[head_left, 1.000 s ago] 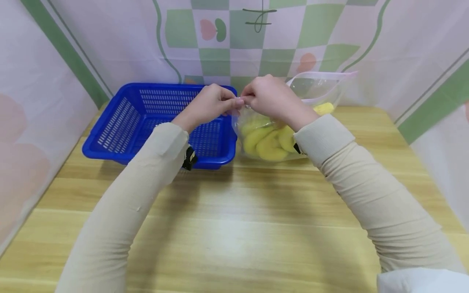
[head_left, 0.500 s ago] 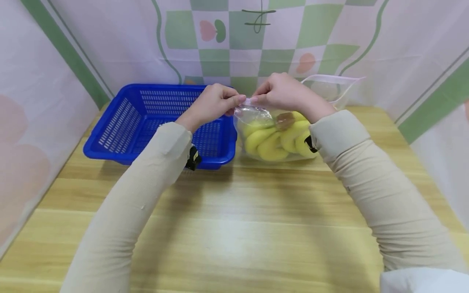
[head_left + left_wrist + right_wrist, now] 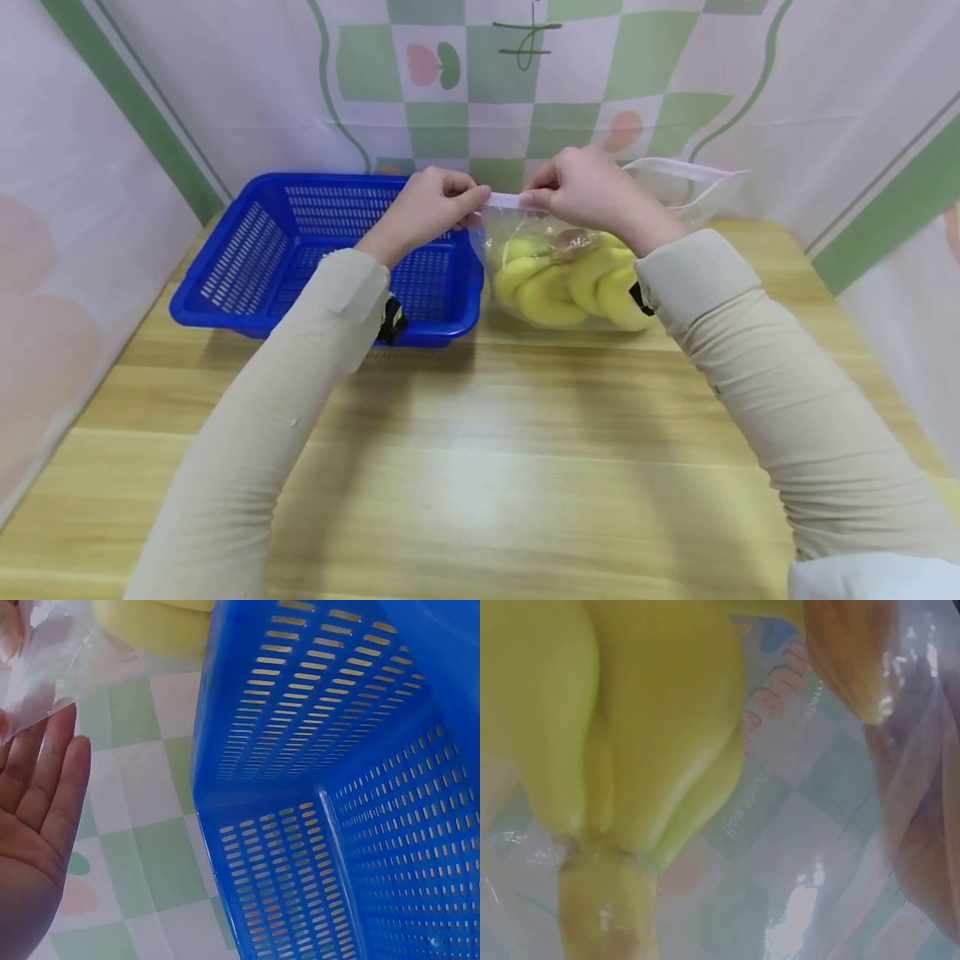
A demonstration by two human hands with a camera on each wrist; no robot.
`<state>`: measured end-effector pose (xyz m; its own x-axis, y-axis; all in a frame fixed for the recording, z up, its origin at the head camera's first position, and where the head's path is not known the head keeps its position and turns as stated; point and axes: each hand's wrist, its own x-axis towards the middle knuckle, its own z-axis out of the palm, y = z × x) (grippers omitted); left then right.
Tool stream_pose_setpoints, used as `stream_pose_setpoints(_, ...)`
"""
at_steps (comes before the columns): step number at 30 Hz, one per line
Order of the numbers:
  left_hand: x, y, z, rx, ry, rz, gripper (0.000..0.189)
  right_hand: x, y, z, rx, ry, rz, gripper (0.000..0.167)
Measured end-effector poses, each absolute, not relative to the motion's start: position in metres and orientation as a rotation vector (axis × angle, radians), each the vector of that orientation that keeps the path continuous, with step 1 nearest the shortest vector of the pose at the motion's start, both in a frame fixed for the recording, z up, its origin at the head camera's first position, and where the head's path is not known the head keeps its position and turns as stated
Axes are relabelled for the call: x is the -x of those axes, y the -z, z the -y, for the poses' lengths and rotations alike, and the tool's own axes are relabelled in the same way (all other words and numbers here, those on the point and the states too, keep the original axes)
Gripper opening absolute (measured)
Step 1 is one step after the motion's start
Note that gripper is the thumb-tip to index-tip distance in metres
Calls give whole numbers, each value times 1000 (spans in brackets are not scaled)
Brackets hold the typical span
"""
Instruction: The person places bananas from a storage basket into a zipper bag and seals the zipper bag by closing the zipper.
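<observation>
A clear zip bag (image 3: 487,242) with a pale pink seal strip (image 3: 504,200) stands on the table, filled with yellow bananas (image 3: 551,296). My left hand (image 3: 431,208) pinches the strip's left corner between thumb and fingers. A short way right along the strip, my right hand (image 3: 588,187) pinches it too. Beyond the right hand the bag's mouth (image 3: 686,171) gapes apart. In the left wrist view the left hand's fingers (image 3: 56,780) lie behind the plastic. Through the film, the right wrist view shows the bananas (image 3: 652,720) close up, with their stem end downward.
A blue slotted plastic basket (image 3: 225,292) stands left of the bag, its right rim close to it, under the left forearm. The wooden table (image 3: 480,467) reaches back to a patterned cloth backdrop (image 3: 502,67).
My right hand has slid rightward along the strip, away from the left hand, which shifted slightly left lately. More of the strip shows between them, and the gaping part has shrunk toward the right.
</observation>
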<state>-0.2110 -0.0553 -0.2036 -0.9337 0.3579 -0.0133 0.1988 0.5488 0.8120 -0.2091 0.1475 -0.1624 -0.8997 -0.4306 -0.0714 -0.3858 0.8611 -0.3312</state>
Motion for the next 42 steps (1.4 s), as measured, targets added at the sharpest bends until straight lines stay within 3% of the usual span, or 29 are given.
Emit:
stream_pose_setpoints(10, 213, 203, 47, -675, -1148, -2707, 28, 209, 159, -143, 679, 466, -2829, 33)
stream_pose_setpoints(32, 208, 202, 48, -382, -1205, -2778, 30, 209, 147, -164, 722, 320, -2836, 34)
stream_pose_setpoints(42, 211, 206, 60, -350, -1280, -2753, 30, 208, 141, -162, 610, 229, -2920, 36)
